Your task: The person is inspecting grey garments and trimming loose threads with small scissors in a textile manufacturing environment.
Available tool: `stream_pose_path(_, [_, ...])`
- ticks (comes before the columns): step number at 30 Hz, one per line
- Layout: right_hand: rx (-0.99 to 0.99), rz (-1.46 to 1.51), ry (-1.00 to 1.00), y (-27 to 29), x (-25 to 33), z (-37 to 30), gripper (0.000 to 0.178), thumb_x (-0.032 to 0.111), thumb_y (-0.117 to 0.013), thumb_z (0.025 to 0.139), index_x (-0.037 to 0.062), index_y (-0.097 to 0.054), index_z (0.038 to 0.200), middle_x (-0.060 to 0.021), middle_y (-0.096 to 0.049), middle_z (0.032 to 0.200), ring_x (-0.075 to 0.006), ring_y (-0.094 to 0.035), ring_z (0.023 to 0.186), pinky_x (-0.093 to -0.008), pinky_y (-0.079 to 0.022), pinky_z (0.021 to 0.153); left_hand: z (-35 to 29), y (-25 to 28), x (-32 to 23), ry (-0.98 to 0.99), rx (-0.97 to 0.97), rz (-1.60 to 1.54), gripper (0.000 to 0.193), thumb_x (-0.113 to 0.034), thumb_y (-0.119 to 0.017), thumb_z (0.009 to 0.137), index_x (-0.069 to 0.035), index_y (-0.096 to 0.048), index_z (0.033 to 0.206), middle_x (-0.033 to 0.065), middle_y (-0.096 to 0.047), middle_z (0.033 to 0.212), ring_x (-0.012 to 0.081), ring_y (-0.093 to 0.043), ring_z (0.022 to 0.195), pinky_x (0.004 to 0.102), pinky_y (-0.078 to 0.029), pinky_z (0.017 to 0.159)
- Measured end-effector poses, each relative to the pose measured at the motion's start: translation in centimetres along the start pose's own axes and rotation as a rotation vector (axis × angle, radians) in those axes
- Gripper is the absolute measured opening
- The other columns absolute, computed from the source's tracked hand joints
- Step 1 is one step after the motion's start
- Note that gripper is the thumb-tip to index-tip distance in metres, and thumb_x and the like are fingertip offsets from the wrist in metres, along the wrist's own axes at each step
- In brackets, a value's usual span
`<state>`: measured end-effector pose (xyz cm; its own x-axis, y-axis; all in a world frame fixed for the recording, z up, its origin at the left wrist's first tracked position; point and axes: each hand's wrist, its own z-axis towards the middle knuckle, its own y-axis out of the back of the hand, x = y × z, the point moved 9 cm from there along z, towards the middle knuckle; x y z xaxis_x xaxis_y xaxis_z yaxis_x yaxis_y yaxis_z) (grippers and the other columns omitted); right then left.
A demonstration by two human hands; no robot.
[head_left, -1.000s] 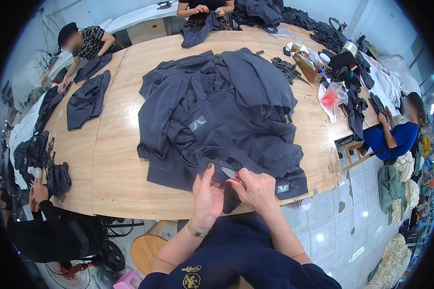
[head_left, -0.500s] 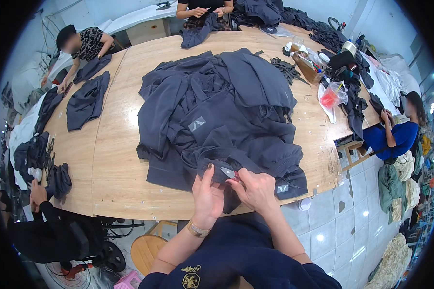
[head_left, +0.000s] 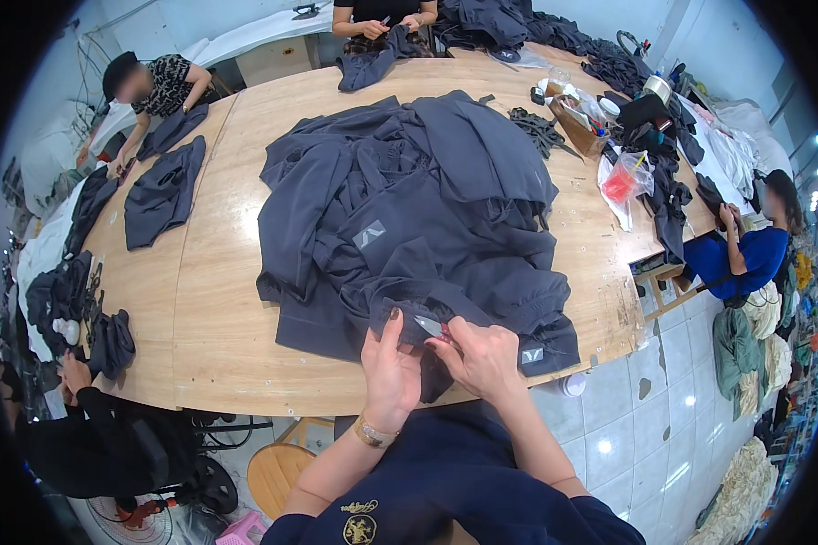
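A large heap of dark grey garments [head_left: 418, 209] lies on the wooden table in front of me. At its near edge my left hand [head_left: 393, 372] pinches a fold of one dark garment [head_left: 436, 295] between thumb and fingers. My right hand [head_left: 483, 359] is closed around small thread snips [head_left: 430, 325] with a red handle. Their metal blades point left, close to my left thumb and against the held cloth. Part of the snips is hidden inside my right fist.
The wooden table [head_left: 218, 309] curves around the heap. Co-workers handle dark cloth at the far side, left and right. At the far right stand a box of tools [head_left: 580, 127] and a plastic bag with a red drink [head_left: 623, 184]. A wooden stool [head_left: 280, 477] stands below.
My hands, the snips and the held cloth stay almost in place. Co-workers' hands shift slightly at the far side and at the left.
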<state>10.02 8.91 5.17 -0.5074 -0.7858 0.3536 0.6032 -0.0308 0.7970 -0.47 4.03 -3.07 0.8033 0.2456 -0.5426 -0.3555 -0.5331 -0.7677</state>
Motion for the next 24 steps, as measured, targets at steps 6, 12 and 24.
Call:
stream_pose_path(6, [0.002, 0.009, -0.002, 0.1, 0.0, 0.0, 0.037, 0.040, -0.061, 0.083, 0.0109, -0.046, 0.066, -0.0027, -0.052, 0.049, -0.0199, -0.051, 0.041, -0.0300, -0.036, 0.041, -0.1, 0.0, 0.0, -0.013, -0.005, 0.020, 0.015, -0.019, -0.054, 0.093, -0.010, -0.053, 0.105, 0.0033, -0.060, 0.098, 0.0158, -0.058, 0.092, 0.0352, -0.048, 0.081])
stream_pose_path(12, [0.005, 0.050, -0.038, 0.2, -0.2, 0.0, 0.033, 0.036, -0.066, 0.079, 0.0097, -0.051, 0.066, -0.0068, -0.051, 0.051, -0.0249, -0.052, 0.043, -0.0330, -0.038, 0.042, -0.2, -0.5, -0.3, -0.054, 0.027, 0.004, 0.015, -0.017, -0.053, 0.093, -0.009, -0.052, 0.107, 0.0029, -0.060, 0.099, 0.0153, -0.058, 0.093, 0.0345, -0.048, 0.081])
stream_pose_path(24, [-0.002, -0.007, -0.002, 0.6, 0.1, 0.0, 0.034, 0.037, -0.068, 0.077, 0.0104, -0.049, 0.066, -0.0048, -0.049, 0.050, -0.0223, -0.049, 0.043, -0.0319, -0.034, 0.045, -0.3, -0.6, -1.2, -0.180, -0.001, 0.064, 0.017, -0.012, -0.057, 0.091, -0.005, -0.050, 0.105, 0.0060, -0.059, 0.098, 0.0151, -0.058, 0.088, 0.0307, -0.049, 0.078])
